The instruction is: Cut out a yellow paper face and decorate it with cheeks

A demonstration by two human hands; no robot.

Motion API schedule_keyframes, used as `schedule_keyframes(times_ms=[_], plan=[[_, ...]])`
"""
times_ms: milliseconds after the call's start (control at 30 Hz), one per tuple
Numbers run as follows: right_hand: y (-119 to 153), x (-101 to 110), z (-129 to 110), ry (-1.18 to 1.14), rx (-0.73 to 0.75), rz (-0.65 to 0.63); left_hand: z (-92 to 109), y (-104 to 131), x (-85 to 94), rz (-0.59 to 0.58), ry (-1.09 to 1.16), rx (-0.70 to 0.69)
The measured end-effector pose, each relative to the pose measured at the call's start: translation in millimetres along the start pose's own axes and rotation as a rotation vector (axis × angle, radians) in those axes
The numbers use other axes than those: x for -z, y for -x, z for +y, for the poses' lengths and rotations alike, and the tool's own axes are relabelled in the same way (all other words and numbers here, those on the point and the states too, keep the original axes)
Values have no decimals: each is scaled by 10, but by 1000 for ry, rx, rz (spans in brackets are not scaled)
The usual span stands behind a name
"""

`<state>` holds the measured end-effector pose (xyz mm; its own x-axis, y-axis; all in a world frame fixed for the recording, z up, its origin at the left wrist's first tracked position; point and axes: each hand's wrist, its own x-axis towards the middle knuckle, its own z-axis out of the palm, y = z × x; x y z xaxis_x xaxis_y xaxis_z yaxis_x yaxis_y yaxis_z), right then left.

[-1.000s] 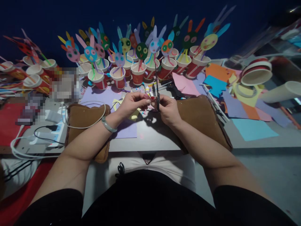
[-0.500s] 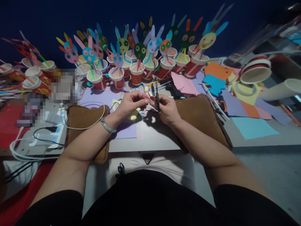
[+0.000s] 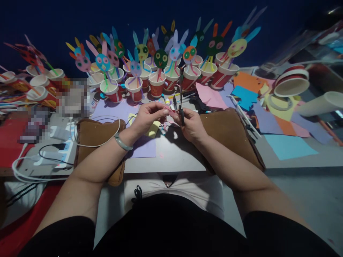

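Table [image 3: 166, 166] front edge, mid: L hand [image 3: 150, 116] pinching pink paper pc [image 3: 169, 109], R hand [image 3: 194, 126] gripping scissors [image 3: 182, 116]; hands close tog., raised above tabletop. Pc prob. mid-trim, unattached. Purple sheet [image 3: 142, 151] nr L forearm. R side: coloured paper offcuts [image 3: 248, 82] (messy pile). Along back edge: rabbit-faced paper cups [image 3: 157, 87], approx. done; no. left unclear. Cup print illegible.
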<state>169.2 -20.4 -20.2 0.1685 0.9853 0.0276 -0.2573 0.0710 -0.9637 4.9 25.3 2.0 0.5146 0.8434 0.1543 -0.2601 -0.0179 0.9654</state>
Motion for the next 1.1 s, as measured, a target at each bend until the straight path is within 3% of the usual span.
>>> schedule_keyframes(times_ms=[833, 1100], plan=[[43, -7, -12, -14, 4, -63, 42, -11, -25, 96, -2, 64], [65, -39, -40, -82, -32, -61, 6, -37, -16, 140, -12, 15]])
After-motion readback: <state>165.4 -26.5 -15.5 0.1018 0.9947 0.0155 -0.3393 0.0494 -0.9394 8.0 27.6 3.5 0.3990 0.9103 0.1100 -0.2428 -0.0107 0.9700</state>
